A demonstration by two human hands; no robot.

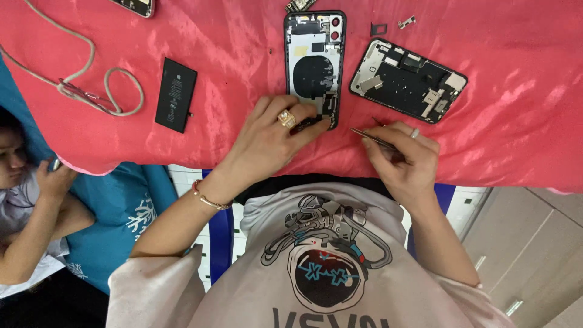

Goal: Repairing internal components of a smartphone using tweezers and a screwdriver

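An opened phone body [314, 61] lies upright in the middle of the red cloth [231, 73], its inner parts exposed. My left hand [273, 136], with a gold ring, rests on the cloth and its fingertips press the phone's near end. My right hand [404, 158] grips thin metal tweezers [373, 138] whose tip points left toward that same near end, a little apart from it. A second opened phone body [408, 81] lies tilted just to the right, beyond my right hand.
A black battery [176, 95] lies left of the phone. A beige cable [91, 91] loops at the far left. Small loose parts [379, 28] and a bracket [406, 22] sit near the top. Another person [30, 200] sits at the lower left by a blue cushion [121, 200].
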